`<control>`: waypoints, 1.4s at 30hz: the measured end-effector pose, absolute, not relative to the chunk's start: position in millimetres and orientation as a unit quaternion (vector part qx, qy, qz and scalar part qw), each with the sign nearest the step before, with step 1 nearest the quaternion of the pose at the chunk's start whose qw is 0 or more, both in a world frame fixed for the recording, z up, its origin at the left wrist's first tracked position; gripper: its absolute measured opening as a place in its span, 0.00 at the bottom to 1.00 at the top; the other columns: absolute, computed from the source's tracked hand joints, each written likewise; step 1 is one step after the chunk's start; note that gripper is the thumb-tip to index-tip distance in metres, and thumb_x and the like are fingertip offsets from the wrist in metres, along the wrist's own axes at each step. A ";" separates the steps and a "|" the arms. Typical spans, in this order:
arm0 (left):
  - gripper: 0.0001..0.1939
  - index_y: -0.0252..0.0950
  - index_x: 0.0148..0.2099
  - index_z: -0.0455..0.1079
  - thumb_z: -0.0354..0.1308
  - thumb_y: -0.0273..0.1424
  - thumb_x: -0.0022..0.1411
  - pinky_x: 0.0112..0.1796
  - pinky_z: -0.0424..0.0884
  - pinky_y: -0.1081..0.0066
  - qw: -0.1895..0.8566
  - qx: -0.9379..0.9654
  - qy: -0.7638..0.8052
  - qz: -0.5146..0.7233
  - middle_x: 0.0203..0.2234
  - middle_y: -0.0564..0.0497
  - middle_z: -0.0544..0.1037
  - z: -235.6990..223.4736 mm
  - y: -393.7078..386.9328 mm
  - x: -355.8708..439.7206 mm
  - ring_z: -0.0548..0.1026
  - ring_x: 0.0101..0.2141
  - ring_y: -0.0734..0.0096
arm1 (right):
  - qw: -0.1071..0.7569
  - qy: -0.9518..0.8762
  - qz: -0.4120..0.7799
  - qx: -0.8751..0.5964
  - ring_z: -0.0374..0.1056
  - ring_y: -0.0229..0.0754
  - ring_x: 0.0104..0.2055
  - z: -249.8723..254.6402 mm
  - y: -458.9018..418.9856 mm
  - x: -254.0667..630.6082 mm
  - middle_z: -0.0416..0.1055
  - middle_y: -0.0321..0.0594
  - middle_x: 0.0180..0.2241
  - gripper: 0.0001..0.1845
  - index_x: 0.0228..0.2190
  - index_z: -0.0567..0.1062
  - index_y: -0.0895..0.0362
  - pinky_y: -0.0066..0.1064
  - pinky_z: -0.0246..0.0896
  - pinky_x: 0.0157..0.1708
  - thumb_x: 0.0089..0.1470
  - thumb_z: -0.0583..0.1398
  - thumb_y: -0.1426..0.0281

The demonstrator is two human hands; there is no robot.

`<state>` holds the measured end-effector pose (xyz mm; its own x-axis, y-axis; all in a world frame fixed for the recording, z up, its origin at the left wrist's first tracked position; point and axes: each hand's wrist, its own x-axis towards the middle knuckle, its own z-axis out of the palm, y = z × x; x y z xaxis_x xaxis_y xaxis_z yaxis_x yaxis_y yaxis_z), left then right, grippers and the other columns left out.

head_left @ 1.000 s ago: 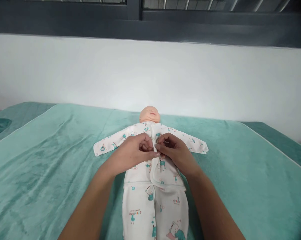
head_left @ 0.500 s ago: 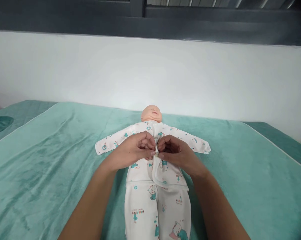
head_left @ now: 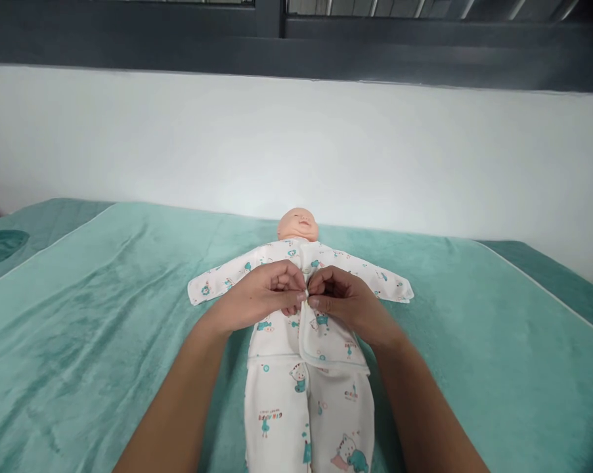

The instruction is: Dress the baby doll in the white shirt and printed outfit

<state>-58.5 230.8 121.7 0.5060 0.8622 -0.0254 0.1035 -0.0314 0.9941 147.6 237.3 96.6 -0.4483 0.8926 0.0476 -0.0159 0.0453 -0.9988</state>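
A baby doll (head_left: pixel 296 225) lies on its back, dressed in a white printed baby jacket (head_left: pixel 333 338) and matching pants (head_left: pixel 279 401). Both sleeves stretch out to the sides. My left hand (head_left: pixel 266 293) pinches the jacket's front edge at the chest. Opposite it, my right hand (head_left: pixel 348 299) pinches the overlapping edge, its thumb and fingertips meeting those of the left. The fastening between the fingertips is mostly covered. Above the hands a small fastener shows on the front strip. Below them the front edges overlap and curve apart near the hem.
A green plush blanket (head_left: pixel 104 341) covers the bed under the doll, with some wrinkles at left. Behind the doll's head stands a white wall (head_left: pixel 296 144), with a dark window frame (head_left: pixel 129 39) above. Something red shows at the far left edge.
My left thumb has shifted slightly up and inward at the jacket front, and the fingertips have drawn closer together. The doll stays in place.
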 end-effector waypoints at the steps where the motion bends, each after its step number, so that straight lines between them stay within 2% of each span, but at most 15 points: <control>1: 0.07 0.37 0.38 0.68 0.60 0.34 0.59 0.32 0.70 0.72 0.587 0.640 0.376 0.323 0.28 0.54 0.73 121.4 230.8 -58.6 0.73 0.30 0.75 | 0.385 -0.612 0.590 -0.358 0.60 0.35 0.30 96.6 237.2 147.2 0.65 0.33 0.29 0.09 0.32 0.73 0.54 0.30 0.56 0.29 0.49 0.67 0.67; 12: 0.07 0.37 0.39 0.70 0.60 0.32 0.57 0.32 0.72 0.72 0.581 0.637 0.403 0.307 0.29 0.53 0.74 122.3 231.7 -58.1 0.75 0.31 0.72 | 0.383 -0.616 0.579 -0.372 0.58 0.35 0.28 96.0 237.5 145.6 0.64 0.32 0.27 0.08 0.32 0.73 0.54 0.29 0.54 0.27 0.50 0.65 0.65; 19: 0.06 0.38 0.39 0.71 0.60 0.31 0.58 0.32 0.72 0.73 0.584 0.638 0.390 0.316 0.27 0.55 0.73 120.5 232.6 -59.0 0.74 0.29 0.75 | 0.384 -0.638 0.582 -0.327 0.61 0.36 0.32 96.8 235.4 148.5 0.65 0.34 0.31 0.06 0.32 0.74 0.54 0.31 0.57 0.32 0.51 0.66 0.68; 25: 0.11 0.39 0.44 0.70 0.59 0.38 0.61 0.21 0.67 0.76 0.564 0.630 0.406 0.347 0.24 0.56 0.72 117.4 237.1 -54.4 0.72 0.22 0.77 | 0.379 -0.641 0.582 -0.329 0.61 0.37 0.33 98.0 235.1 147.7 0.65 0.34 0.30 0.06 0.31 0.73 0.54 0.31 0.58 0.33 0.50 0.66 0.68; 31: 0.10 0.40 0.44 0.68 0.58 0.32 0.59 0.20 0.68 0.78 0.561 0.630 0.404 0.354 0.27 0.56 0.70 115.8 235.9 -54.5 0.72 0.23 0.77 | 0.380 -0.644 0.581 -0.322 0.63 0.38 0.35 96.3 235.5 148.6 0.67 0.36 0.33 0.06 0.31 0.73 0.54 0.31 0.58 0.34 0.51 0.66 0.69; 35: 0.12 0.39 0.45 0.68 0.58 0.31 0.57 0.22 0.69 0.77 0.552 0.639 0.416 0.337 0.27 0.56 0.69 118.7 235.9 -54.7 0.72 0.24 0.77 | 0.388 -0.649 0.577 -0.309 0.60 0.37 0.32 96.1 237.4 148.9 0.65 0.35 0.29 0.07 0.30 0.72 0.55 0.31 0.56 0.31 0.54 0.64 0.65; 38: 0.11 0.38 0.43 0.69 0.57 0.36 0.59 0.21 0.66 0.77 0.516 0.653 0.436 0.342 0.26 0.56 0.69 118.4 232.8 -51.8 0.70 0.23 0.76 | 0.402 -0.673 0.533 -0.320 0.56 0.35 0.27 96.3 233.6 147.2 0.62 0.33 0.24 0.14 0.26 0.69 0.56 0.30 0.52 0.27 0.59 0.60 0.61; 42: 0.07 0.38 0.36 0.70 0.56 0.35 0.62 0.26 0.63 0.75 0.389 0.685 0.470 0.399 0.25 0.55 0.69 99.8 209.1 -51.8 0.68 0.26 0.75 | 0.414 -0.717 0.398 -0.395 0.53 0.35 0.26 86.6 207.6 150.0 0.59 0.32 0.23 0.16 0.23 0.65 0.55 0.29 0.48 0.26 0.59 0.60 0.63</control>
